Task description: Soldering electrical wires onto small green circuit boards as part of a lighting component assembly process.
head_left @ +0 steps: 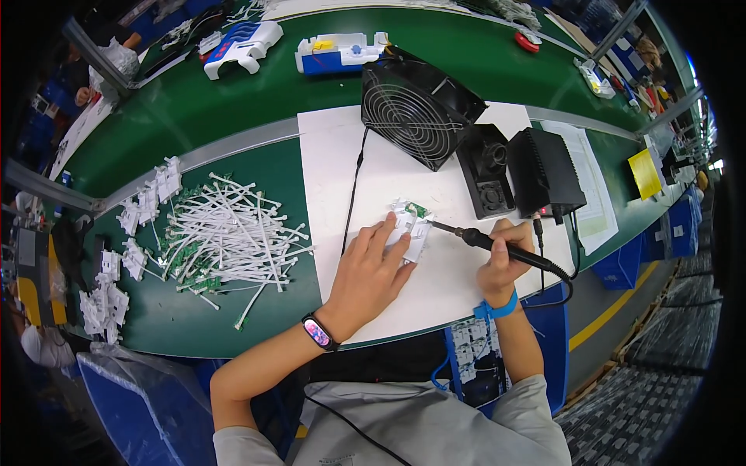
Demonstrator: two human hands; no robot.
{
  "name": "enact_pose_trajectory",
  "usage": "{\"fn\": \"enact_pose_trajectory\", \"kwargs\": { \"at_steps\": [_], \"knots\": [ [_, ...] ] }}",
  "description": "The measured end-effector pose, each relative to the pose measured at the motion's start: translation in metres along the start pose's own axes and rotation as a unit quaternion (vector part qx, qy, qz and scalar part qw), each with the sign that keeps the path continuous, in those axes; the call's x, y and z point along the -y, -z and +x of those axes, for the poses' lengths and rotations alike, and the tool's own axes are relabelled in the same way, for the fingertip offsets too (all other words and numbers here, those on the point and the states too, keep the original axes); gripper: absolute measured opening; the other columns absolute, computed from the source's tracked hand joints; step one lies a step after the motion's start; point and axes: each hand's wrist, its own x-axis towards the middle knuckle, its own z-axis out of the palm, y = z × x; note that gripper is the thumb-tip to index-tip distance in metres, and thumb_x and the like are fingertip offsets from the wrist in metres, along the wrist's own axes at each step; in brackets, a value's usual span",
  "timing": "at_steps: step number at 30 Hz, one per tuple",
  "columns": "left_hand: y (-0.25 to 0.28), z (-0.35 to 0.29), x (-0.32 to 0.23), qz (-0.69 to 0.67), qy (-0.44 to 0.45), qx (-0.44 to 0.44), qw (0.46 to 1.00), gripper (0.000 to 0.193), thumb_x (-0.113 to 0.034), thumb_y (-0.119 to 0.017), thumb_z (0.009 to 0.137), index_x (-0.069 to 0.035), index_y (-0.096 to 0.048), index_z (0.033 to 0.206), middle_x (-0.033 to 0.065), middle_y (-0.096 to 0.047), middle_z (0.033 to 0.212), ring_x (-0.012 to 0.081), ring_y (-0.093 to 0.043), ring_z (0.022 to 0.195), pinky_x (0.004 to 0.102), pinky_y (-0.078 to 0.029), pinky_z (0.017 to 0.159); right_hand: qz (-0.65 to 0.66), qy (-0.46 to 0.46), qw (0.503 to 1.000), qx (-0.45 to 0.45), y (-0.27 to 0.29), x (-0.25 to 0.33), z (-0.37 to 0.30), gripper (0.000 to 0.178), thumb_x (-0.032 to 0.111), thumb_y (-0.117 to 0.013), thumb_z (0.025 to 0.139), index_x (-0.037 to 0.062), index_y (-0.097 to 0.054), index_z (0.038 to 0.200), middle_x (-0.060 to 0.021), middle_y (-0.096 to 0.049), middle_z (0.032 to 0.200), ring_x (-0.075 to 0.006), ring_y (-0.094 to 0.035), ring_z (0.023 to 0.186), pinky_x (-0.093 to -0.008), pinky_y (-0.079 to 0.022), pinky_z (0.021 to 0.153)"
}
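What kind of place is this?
Probably an electronics assembly floor in a factory: the right hand holds what looks like a soldering iron at a white part with a green board, a heap of white cables lies on the bench, and a large blue bin stands below.

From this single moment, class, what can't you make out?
All in the head view:
- White part: lower left area, under the left hand.
- Soldering iron: part of its handle, covered by the right hand; tip contact, too small to tell.
- Green boards: partly buried under white cables.
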Motion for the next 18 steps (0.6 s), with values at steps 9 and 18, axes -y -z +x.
{"fn": "enact_pose_trajectory", "kwargs": {
  "at_steps": [9, 18],
  "knots": [
    [0.002, -0.002, 0.002, -0.003, 0.008, -0.002, 1.0, 0.04, -0.021, -0.08, 0.077, 0.001, -0.068, 0.108, 0.0212, -0.053, 0.135, 0.0335, -0.054, 0.109, 0.0409, -0.05, 0.09, -0.111, 0.018, 0.985, -0.129, 0.042, 0.015, 0.028, 0.012, 0.011, -0.049, 0.096, 0.0043, -0.045, 0.086, -0.0046, -0.046, 0.078, -0.009, -0.04, 0.068, -0.0211, -0.033, 0.061],
    [-0.002, -0.008, 0.006, -0.021, 0.011, 0.0, 1.0, 0.039, -0.022, -0.075, 0.082, 0.0, -0.062, 0.111, 0.0268, -0.048, 0.14, 0.0388, -0.048, 0.12, 0.0442, -0.044, 0.1, -0.242, -0.051, 0.968, -0.034, 0.011, -0.004, 0.081, 0.011, 0.01, -0.059, 0.099, 0.0013, -0.057, 0.094, -0.0009, -0.054, 0.075, -0.0069, -0.046, 0.067, -0.0245, -0.038, 0.059]
  ]
}}
